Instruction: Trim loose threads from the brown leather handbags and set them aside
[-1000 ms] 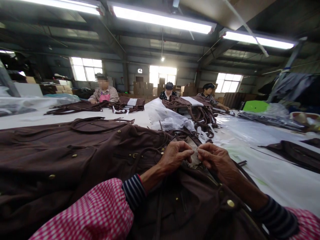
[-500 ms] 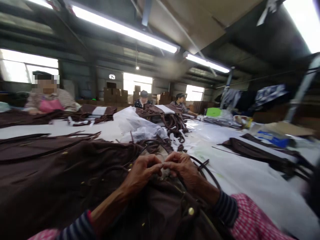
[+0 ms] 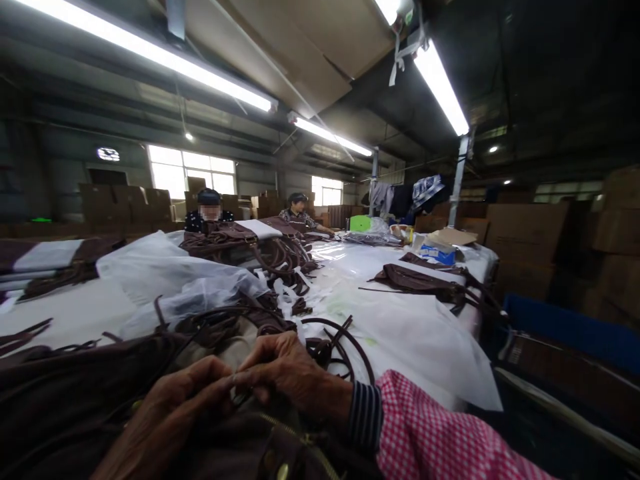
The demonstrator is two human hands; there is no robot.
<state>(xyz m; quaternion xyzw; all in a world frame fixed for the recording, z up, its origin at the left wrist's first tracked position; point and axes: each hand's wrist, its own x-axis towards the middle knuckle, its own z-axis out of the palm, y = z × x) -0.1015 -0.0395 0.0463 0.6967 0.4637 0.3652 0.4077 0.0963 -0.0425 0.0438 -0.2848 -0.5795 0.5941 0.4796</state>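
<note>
A dark brown handbag [image 3: 220,443] with a brass zipper and round gold studs lies under both hands at the table's near edge. Over its opening, my left hand [image 3: 175,403] is closed in a pinch, thumb and fingertips pressed together. My right hand [image 3: 287,370] pinches right beside it, the fingertips of the two hands meeting. Whatever sits between them is too small and too covered to name. Pale lining [image 3: 240,350] shows just behind the fingers. A curved brown bag handle [image 3: 357,347] arcs beyond my right hand.
Stacked brown bags [image 3: 250,247] and crumpled clear plastic [image 3: 175,277] lie across the white table. Another bag [image 3: 420,280] rests to the right by a blue packet [image 3: 437,253]. Two people sit at the far side. A blue bin [image 3: 565,327] stands beyond the table's right edge.
My view has swung to the right, so hands and bag now appear lower and further left. Both hands stay pinched together over the bag.
</note>
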